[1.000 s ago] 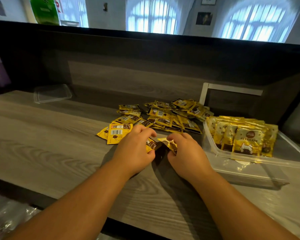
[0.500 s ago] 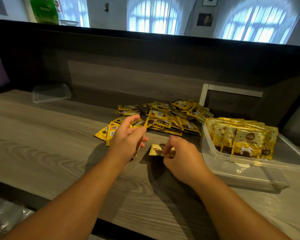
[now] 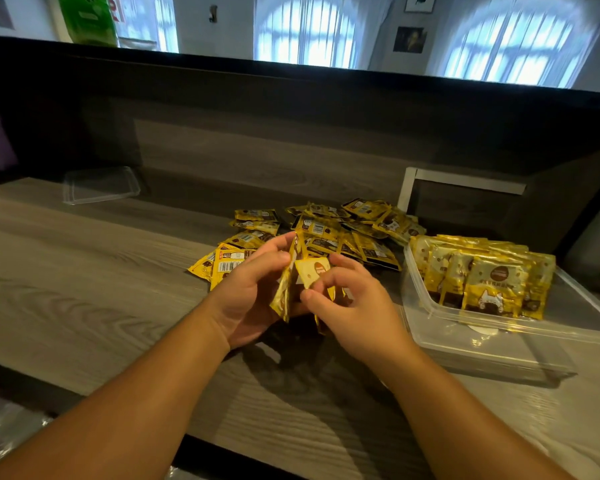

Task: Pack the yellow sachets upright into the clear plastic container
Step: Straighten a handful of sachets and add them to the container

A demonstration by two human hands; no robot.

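Note:
A loose pile of yellow sachets [image 3: 340,233] lies on the wooden table behind my hands. My left hand [image 3: 250,292] holds a small stack of sachets [image 3: 284,289] on edge, fingers curled round it. My right hand [image 3: 350,306] pinches a sachet [image 3: 314,271] against that stack, raised above the table. To the right stands the clear plastic container [image 3: 492,344], with a row of sachets [image 3: 482,278] standing upright at its far end.
A clear plastic lid [image 3: 99,185] lies at the back left of the table [image 3: 84,271]. A dark wooden wall rises behind the pile, with a white frame [image 3: 461,183] at its right. The table's front edge runs below my forearms.
Both hands have lifted off the table and come together. My left hand now holds a stack of sachets on edge, and my right hand has brought its sachet up against it.

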